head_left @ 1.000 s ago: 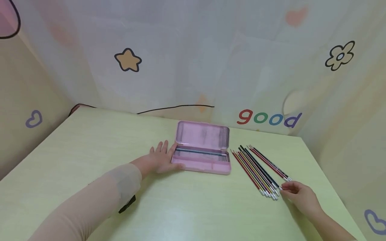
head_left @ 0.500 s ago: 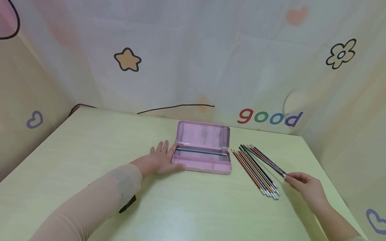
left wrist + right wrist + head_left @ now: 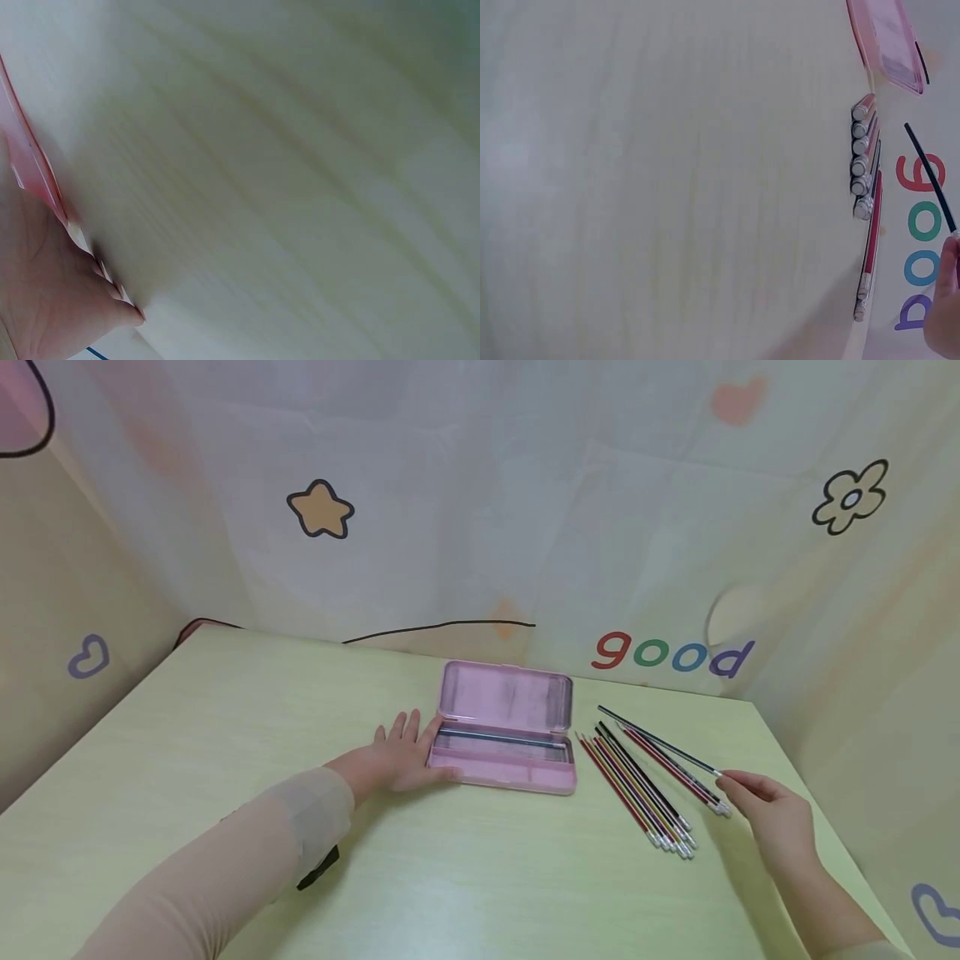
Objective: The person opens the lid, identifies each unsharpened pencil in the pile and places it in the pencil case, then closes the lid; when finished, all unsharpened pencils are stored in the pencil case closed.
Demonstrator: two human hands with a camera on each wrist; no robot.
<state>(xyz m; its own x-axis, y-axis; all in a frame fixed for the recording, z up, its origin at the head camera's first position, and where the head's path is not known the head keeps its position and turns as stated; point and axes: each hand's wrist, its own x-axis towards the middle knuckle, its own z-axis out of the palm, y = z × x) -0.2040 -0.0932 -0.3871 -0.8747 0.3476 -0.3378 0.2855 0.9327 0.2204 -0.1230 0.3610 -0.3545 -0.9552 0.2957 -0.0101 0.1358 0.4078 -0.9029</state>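
In the head view my left hand (image 3: 397, 758) lies with spread fingers against the left side of a pink pencil case (image 3: 480, 767), thumb over its front rim. The case's lid stands open, and one dark pencil (image 3: 502, 737) lies in its rear compartment. My right hand (image 3: 776, 818) pinches another dark pencil (image 3: 660, 739) by its pale eraser end, holding it raised and slanting to the far left. Below that pencil lies a small group of red and dark pencils (image 3: 675, 768). A larger row of pencils (image 3: 626, 781) sits left of it, erasers toward me.
A pale wood-grained table (image 3: 480, 868) carries everything. Behind it hangs a printed curtain (image 3: 465, 527) with a star, a flower and the word "good". The pencil case's lid (image 3: 504, 696) leans back close to the table's rear edge.
From the larger row's right side, my right hand has lifted the dark pencil, carrying it rightward and up over the small group. My left hand and the case have stayed in place.
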